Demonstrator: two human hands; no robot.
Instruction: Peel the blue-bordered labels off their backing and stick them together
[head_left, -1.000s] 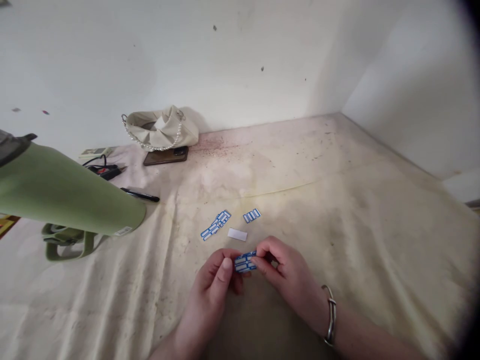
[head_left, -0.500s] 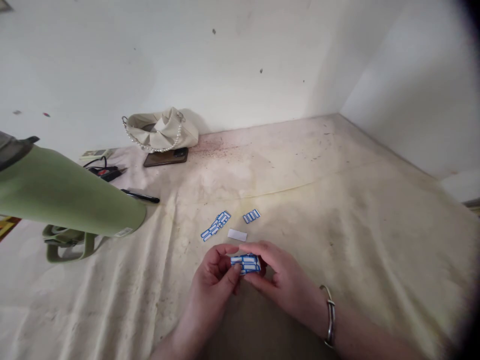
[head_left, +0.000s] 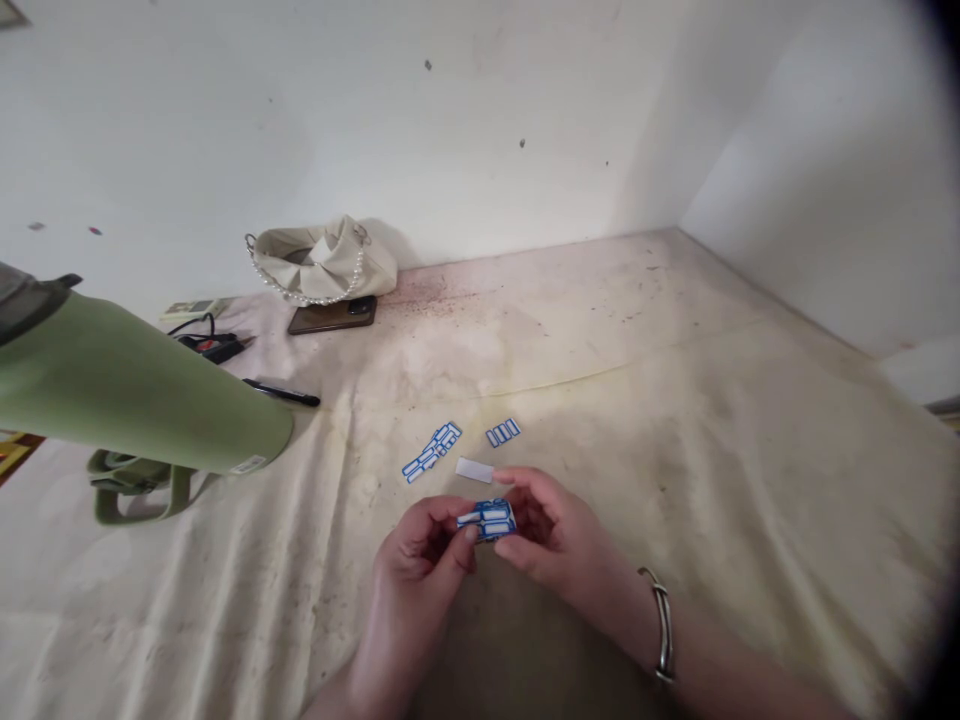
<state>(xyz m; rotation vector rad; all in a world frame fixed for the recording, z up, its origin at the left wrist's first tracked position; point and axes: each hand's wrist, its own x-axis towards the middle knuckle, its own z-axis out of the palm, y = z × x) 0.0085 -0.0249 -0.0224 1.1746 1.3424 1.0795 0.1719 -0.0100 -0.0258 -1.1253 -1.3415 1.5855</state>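
Over the tabletop (head_left: pixel 675 480), the stack (head_left: pixel 496 517) is pinched by the left hand (head_left: pixel 418 562); grip by the right hand (head_left: pixel 568 538) cannot be told. It could be spilled if the pinch is loosened.

No txt legible anywhere; sm. wht label (head_left: pixel 247 464) nr base of grn tumbler (head_left: pixel 150 385) too tiny to read.
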